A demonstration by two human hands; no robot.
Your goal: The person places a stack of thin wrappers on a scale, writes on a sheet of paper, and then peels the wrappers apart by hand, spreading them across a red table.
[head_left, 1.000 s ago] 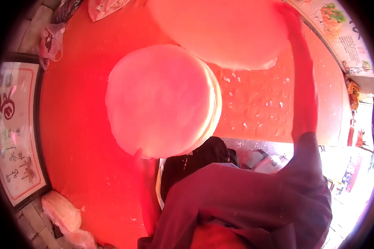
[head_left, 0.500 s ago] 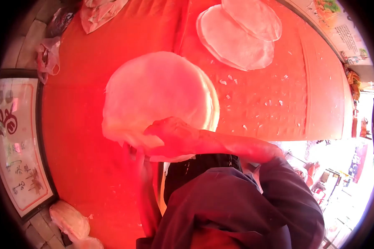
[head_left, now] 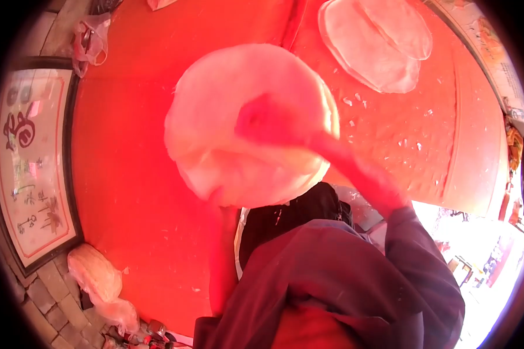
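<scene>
A stack of thin, round, pale flatbreads (head_left: 221,81) lies in front of me on the red-covered table. The top sheet is wrinkled and folded along its near part. My left hand (head_left: 216,199) is at the stack's near left edge, its fingertips closed over the rim of a sheet; the hand is partly blurred. Above the middle of the stack is my right hand (head_left: 271,121), bent at the wrist and smeared by motion. Its fingers cannot be made out clearly.
More round sheets (head_left: 370,49) lie overlapped at the far right, with small white flakes (head_left: 410,142) scattered near them. A framed sign (head_left: 35,163) stands along the left edge. Plastic bags (head_left: 96,279) sit at the lower left.
My right hand has moved from the near edge up over the middle of the stack. The near flap of the top sheet now lies flatter. The whole view has shifted.
</scene>
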